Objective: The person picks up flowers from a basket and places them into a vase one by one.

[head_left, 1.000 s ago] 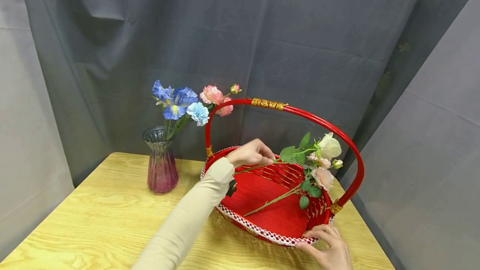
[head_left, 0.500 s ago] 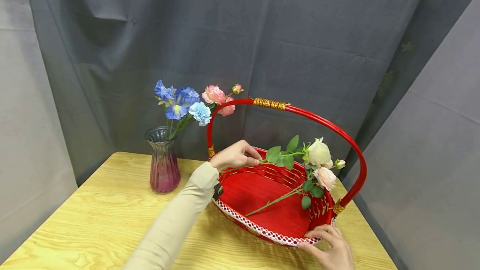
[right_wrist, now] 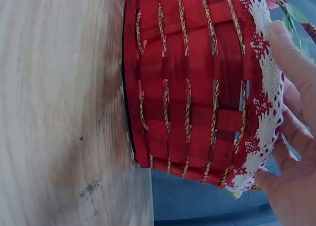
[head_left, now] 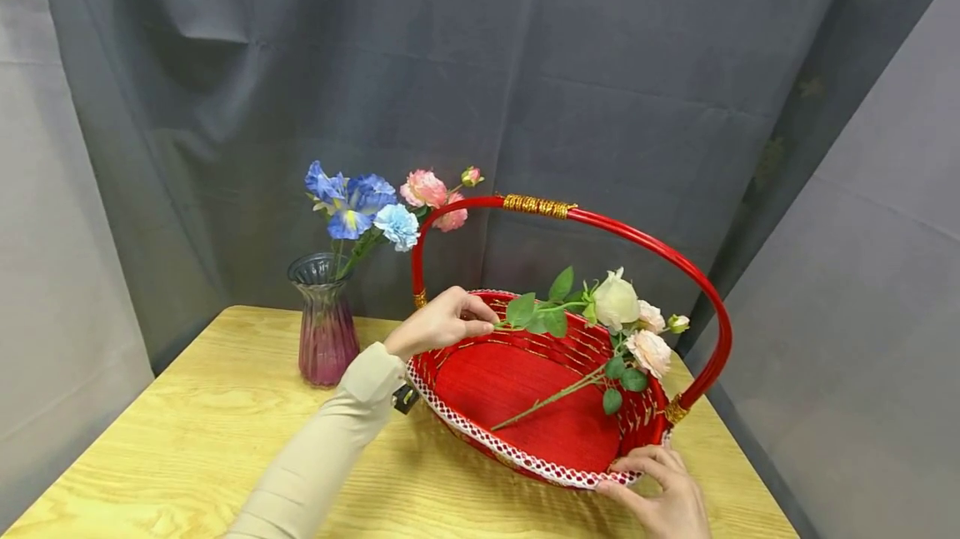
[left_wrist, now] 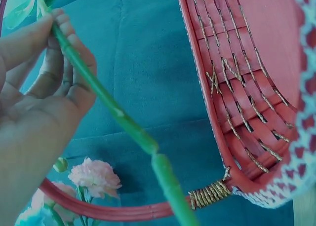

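Gripping the lace rim (head_left: 536, 470): the right hand (head_left: 663, 497) pinches the near edge of the red basket (head_left: 495, 376) toward its right end, thumb outside, fingers over the inner side.
Wooden table (head_left: 187, 439): pale yellow, grained, lying under the basket and spreading out to its left.
Peach flower spray (head_left: 649, 353): rests inside the basket, green stem slanting across the red floor, blooms by the right end.
Left hand (head_left: 442, 322): above the basket's left end, cream sleeve at the wrist, pinching a green stem between thumb and fingertips.
White rose (head_left: 617, 301): on that stem, held over the basket's far side, bloom pointing right; from where I stand, I cannot tell whether it touches the peach blooms.
Red handle (head_left: 723, 343): arches high over the basket, gold-bound on top.
Ribbed glass vase (head_left: 327, 347): left of the basket, holding a blue iris (head_left: 351, 197).
Grey curtain (head_left: 375, 64): hangs behind the basket.
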Available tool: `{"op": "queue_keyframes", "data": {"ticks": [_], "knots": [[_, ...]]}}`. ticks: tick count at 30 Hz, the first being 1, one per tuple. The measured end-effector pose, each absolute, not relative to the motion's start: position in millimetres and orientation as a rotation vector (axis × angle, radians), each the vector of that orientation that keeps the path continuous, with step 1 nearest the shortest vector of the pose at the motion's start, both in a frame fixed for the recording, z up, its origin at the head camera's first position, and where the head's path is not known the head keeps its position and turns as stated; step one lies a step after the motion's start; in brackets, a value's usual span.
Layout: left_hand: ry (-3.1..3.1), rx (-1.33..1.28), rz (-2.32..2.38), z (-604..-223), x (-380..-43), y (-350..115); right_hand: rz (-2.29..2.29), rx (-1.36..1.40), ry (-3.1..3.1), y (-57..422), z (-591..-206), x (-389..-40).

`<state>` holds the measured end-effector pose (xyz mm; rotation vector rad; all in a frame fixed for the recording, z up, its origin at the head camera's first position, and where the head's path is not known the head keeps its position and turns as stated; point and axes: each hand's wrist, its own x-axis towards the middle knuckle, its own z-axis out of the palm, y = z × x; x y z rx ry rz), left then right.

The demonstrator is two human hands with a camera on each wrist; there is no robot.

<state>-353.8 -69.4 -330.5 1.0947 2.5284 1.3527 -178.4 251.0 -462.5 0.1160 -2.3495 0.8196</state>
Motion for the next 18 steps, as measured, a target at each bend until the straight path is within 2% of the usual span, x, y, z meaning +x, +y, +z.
{"op": "queue_keyframes", "data": {"ticks": [18], "knots": [[2.547, 1.138, 1.509, -345.7, -345.7, -116.7, 0.829, 0.11, -2.346, 250.2, -463.4, -177.9]]}}
